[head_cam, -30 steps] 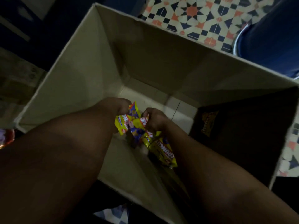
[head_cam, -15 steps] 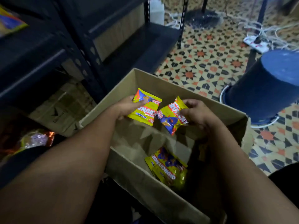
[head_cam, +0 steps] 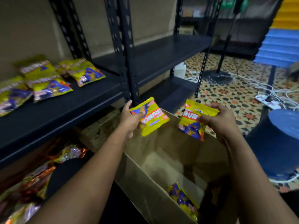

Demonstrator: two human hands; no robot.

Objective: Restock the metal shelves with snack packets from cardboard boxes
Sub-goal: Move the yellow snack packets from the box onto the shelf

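Head view: the left hand (head_cam: 131, 120) holds a yellow snack packet (head_cam: 149, 118) with thumb on its face and fingers (head_cam: 127, 105) curled behind its upper left corner; the packet is tilted, its long axis running from upper left down to the right. The right hand (head_cam: 216, 120) pinches a second yellow packet (head_cam: 194, 119) by its top right edge, so that this one hangs roughly upright below the grip. Both packets are held above the far rim of the open cardboard box (head_cam: 142, 180), in which another yellow packet (head_cam: 182, 201) lies near the bottom.

The relation that matters: the metal shelf (head_cam: 68, 107) with its row of stocked packets (head_cam: 48, 81) lies up and to the left of both hands, well apart from them, with a black upright post (head_cam: 127, 62) just beyond the left hand. The left hand is the nearer one, so its packet likely goes first, carried leftward past the post.

Against the frame half a second ago, both hands have risen out of the box and the view has tipped up, so the stocked shelf now shows; the packets have drawn apart from each other, and the left one has turned more steeply on its axis
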